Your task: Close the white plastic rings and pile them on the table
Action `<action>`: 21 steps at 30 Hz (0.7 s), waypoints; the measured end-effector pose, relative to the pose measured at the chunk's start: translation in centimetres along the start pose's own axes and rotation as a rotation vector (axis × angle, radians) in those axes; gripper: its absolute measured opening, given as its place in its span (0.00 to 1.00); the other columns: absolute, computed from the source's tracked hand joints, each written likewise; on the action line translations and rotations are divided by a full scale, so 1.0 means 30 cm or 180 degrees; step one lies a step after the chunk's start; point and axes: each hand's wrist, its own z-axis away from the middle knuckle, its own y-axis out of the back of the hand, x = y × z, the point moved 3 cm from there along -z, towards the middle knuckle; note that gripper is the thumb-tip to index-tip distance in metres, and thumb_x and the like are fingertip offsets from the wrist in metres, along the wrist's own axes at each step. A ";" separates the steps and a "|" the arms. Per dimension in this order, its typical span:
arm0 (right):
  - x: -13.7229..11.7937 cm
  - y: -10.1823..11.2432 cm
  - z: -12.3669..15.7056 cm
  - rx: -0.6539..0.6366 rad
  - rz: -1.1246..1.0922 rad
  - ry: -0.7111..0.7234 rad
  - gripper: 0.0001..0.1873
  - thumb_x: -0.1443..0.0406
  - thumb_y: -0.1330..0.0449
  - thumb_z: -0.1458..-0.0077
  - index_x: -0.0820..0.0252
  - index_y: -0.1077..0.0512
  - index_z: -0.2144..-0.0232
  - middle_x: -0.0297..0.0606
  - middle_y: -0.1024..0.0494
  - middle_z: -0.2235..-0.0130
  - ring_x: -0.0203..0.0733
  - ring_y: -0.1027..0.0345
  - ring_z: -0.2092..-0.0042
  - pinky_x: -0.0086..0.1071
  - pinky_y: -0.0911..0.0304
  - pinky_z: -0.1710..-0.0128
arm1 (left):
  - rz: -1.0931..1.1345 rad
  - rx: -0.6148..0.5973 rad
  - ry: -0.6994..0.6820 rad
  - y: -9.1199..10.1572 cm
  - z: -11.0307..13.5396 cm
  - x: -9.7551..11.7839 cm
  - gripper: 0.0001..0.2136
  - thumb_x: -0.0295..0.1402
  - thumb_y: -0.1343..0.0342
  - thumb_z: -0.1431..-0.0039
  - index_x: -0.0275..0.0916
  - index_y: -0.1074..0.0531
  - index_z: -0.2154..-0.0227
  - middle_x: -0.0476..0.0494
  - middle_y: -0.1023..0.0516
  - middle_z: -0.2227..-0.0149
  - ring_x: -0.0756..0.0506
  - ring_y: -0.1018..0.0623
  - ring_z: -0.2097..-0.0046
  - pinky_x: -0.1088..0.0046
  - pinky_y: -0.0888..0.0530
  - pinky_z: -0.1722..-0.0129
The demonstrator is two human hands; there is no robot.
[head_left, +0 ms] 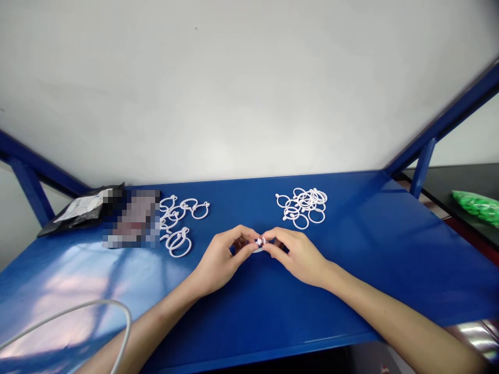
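Observation:
My left hand (224,259) and my right hand (298,254) meet over the middle of the blue table (370,270). Both pinch one small white plastic ring (260,242) between thumb and fingertips, just above the table top. Most of the ring is hidden behind my fingers. A loose group of white rings (180,221) lies to the left of my left hand. A denser pile of white rings (304,205) lies beyond my right hand.
A black plastic bag with a white label (83,208) lies at the far left, next to a blurred patch. A white cable (97,317) curves over the near left. Blue frame struts rise at both sides. Green items (477,205) sit on a dark surface to the right.

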 end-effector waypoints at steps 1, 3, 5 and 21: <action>-0.001 0.000 -0.001 -0.0003 -0.0010 0.0011 0.07 0.62 0.44 0.30 0.55 0.26 0.56 0.35 0.19 0.57 0.37 0.24 0.62 0.30 0.33 0.62 | -0.0017 0.0015 -0.0017 0.001 0.000 0.001 0.10 0.39 0.43 0.34 0.40 0.23 0.58 0.45 0.18 0.61 0.47 0.21 0.63 0.70 0.25 0.61; -0.004 -0.001 -0.002 0.0004 0.0001 0.0054 0.07 0.63 0.45 0.30 0.55 0.26 0.57 0.35 0.19 0.57 0.37 0.24 0.61 0.30 0.33 0.61 | -0.0080 0.0050 -0.0066 0.002 0.000 0.004 0.09 0.39 0.42 0.34 0.41 0.22 0.58 0.45 0.17 0.61 0.47 0.20 0.63 0.71 0.25 0.62; -0.005 -0.002 -0.002 0.0012 0.0047 0.0111 0.07 0.63 0.45 0.29 0.55 0.26 0.57 0.35 0.20 0.58 0.38 0.25 0.61 0.30 0.33 0.61 | -0.0193 0.0117 -0.0140 0.003 0.000 0.008 0.08 0.38 0.41 0.34 0.41 0.21 0.59 0.46 0.17 0.62 0.48 0.20 0.64 0.72 0.25 0.63; -0.042 -0.029 0.037 0.0221 0.0532 0.0492 0.13 0.64 0.53 0.27 0.59 0.28 0.57 0.39 0.22 0.62 0.38 0.27 0.66 0.31 0.33 0.67 | -0.0504 0.0480 -0.1245 -0.028 0.032 0.039 0.06 0.29 0.41 0.35 0.41 0.18 0.61 0.45 0.16 0.64 0.48 0.17 0.65 0.76 0.21 0.63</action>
